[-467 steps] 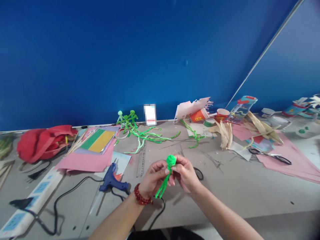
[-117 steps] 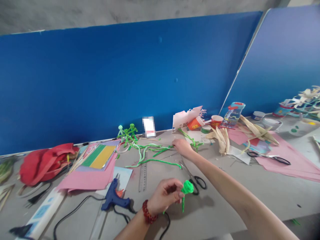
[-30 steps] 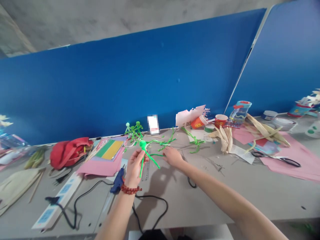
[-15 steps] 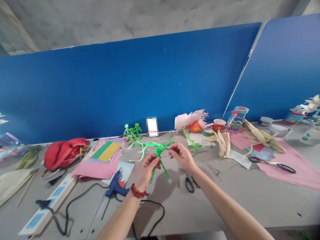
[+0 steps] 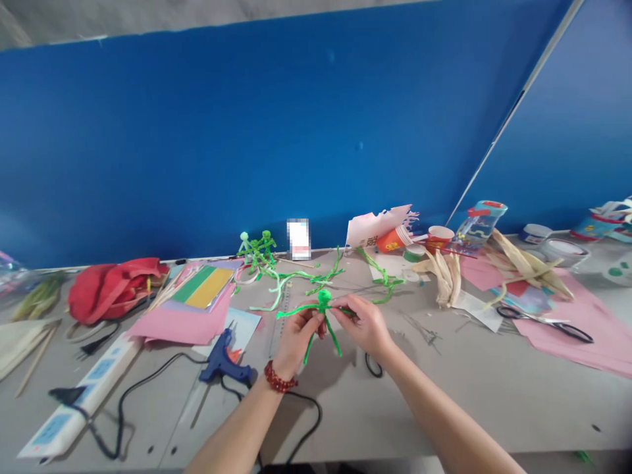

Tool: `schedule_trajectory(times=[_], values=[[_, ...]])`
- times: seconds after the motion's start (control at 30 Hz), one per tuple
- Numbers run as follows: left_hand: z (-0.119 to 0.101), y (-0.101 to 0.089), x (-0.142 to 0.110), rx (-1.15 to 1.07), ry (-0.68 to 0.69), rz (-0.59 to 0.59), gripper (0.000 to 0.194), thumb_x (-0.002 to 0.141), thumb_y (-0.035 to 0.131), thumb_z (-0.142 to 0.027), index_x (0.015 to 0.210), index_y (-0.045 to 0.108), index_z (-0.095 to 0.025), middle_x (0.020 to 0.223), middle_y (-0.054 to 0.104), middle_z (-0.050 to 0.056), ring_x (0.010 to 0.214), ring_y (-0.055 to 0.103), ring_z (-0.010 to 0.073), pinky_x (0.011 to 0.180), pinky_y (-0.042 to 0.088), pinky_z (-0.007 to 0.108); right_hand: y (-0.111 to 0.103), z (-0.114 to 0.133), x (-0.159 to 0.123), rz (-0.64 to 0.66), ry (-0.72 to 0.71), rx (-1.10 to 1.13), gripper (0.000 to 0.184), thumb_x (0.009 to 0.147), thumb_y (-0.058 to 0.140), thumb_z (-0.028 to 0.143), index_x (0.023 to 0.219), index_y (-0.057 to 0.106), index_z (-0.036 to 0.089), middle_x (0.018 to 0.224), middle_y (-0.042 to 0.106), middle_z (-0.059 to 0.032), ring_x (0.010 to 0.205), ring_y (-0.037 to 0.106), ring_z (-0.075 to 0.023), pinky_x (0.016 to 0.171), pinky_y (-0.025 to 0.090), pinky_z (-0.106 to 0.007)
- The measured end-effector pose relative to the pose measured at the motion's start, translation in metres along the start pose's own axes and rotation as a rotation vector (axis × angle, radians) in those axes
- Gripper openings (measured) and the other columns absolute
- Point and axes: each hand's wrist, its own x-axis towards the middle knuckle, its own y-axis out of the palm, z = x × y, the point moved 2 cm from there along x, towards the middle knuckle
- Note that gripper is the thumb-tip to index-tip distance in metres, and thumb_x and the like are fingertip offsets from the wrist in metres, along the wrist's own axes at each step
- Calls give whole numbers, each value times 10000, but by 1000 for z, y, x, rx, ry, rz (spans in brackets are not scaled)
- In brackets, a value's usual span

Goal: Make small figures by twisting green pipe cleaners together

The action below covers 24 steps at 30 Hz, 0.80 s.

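Note:
A green pipe-cleaner figure [image 5: 322, 311] with a coiled round head and two hanging legs is held above the grey table [image 5: 444, 382]. My left hand [image 5: 296, 336], with a red bead bracelet on its wrist, pinches the figure just under the head. My right hand [image 5: 363, 322] pinches a green pipe cleaner that crosses the figure like arms, its free end sticking out to the left. Both hands are closed on the green pieces.
Loose green pipe cleaners [image 5: 296, 280] and small green figures [image 5: 257, 247] lie behind my hands. A blue glue gun [image 5: 224, 362] with black cable, a power strip [image 5: 74, 408], pink paper [image 5: 182, 319], a red bag [image 5: 108, 289], black scissors [image 5: 543, 320] and corn husks [image 5: 444, 270] surround them. A blue partition [image 5: 247, 145] stands behind.
The right hand picked a loose pipe cleaner from the table and brought it to the figure. It now lies across the figure under the head. Both hands moved a little nearer.

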Motion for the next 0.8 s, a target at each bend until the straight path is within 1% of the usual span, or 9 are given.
schedule_trajectory(times=[0.17,0.3,0.4,0.5,0.57,0.67,0.8], values=[[3,-2,-2,-35,-32,8,256,735,772,-328,904,678,-160,559,600,-26,491,532,107,489,421,236,-2,5,-2,-9,-20,-88,181,937,565,294,893,730,233,790,744,-41,614,631,-145,582,463,-235],[4,-3,-3,-67,-27,-15,249,716,784,-321,865,653,-169,552,587,-37,488,533,105,479,415,230,-3,7,-4,9,-12,-134,191,938,567,315,906,745,255,775,757,-28,586,632,-143,582,468,-237],[3,-4,-3,-72,-31,-28,263,713,779,-312,890,643,-175,547,579,-45,490,529,108,478,410,230,-3,9,-4,25,-25,-162,202,944,559,310,917,752,256,774,762,-29,590,639,-141,589,466,-233],[2,-5,-3,-21,-33,-28,225,727,762,-313,855,648,-167,533,553,-50,471,486,93,469,372,224,-5,10,-3,37,-86,-213,212,951,546,285,942,756,255,737,746,-34,628,649,-149,611,454,-238],[1,-6,-3,22,-41,-23,203,737,751,-320,815,649,-162,523,536,-52,457,455,82,464,344,224,-7,10,-2,39,-157,-242,222,954,534,264,956,756,248,711,719,-42,651,642,-157,622,447,-247],[-1,-7,-5,34,-57,-29,223,729,756,-331,843,647,-173,529,536,-57,468,464,91,479,354,232,-8,10,-2,46,-256,-270,243,957,507,232,953,750,235,721,691,-54,678,624,-168,642,449,-262],[-3,-6,-6,16,-53,-20,268,726,766,-376,873,655,-182,544,552,-48,494,486,111,502,375,249,-8,10,-1,38,-277,-282,247,955,487,212,943,733,230,714,675,-50,676,608,-168,642,451,-267]])
